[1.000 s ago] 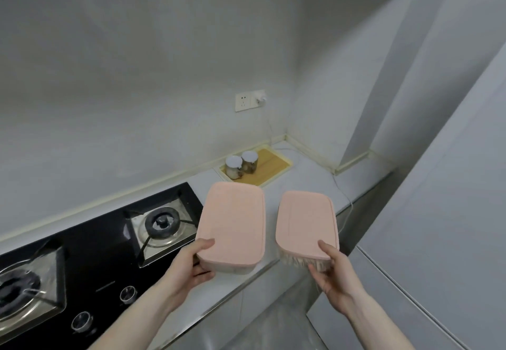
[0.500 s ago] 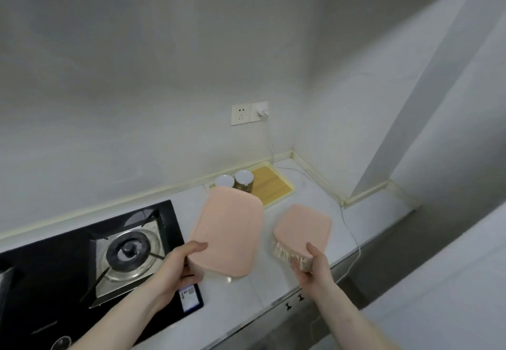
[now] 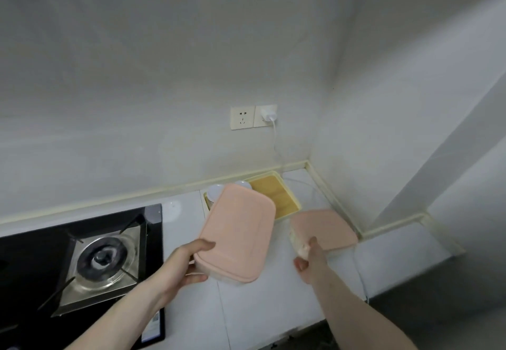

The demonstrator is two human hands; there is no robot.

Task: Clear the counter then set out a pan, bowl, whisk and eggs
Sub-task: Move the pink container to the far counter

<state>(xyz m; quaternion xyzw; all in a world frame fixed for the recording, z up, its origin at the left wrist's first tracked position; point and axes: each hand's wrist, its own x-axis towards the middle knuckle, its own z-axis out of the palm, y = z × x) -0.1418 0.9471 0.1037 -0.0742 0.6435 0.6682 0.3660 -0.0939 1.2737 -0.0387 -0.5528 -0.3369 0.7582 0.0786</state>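
Note:
My left hand (image 3: pixel 182 263) grips the near end of a large pink-lidded container (image 3: pixel 238 229) and holds it above the white counter (image 3: pixel 273 306). My right hand (image 3: pixel 309 259) holds the near corner of a smaller pink-lidded container (image 3: pixel 324 227), low over the counter's right corner; I cannot tell whether it touches the surface. Neither a pan, a bowl, a whisk nor eggs are in view.
A black gas hob (image 3: pixel 82 262) with a steel burner lies at the left. A yellow-rimmed wooden tray (image 3: pixel 276 196) with two white-lidded jars (image 3: pixel 216 192) sits against the back wall, partly hidden by the large container. A white charger cable (image 3: pixel 361 275) runs from the socket over the counter.
Both containers have moved forward and right towards the counter's corner. The smaller one has dropped lower near the right wall. My view has swung towards the back wall.

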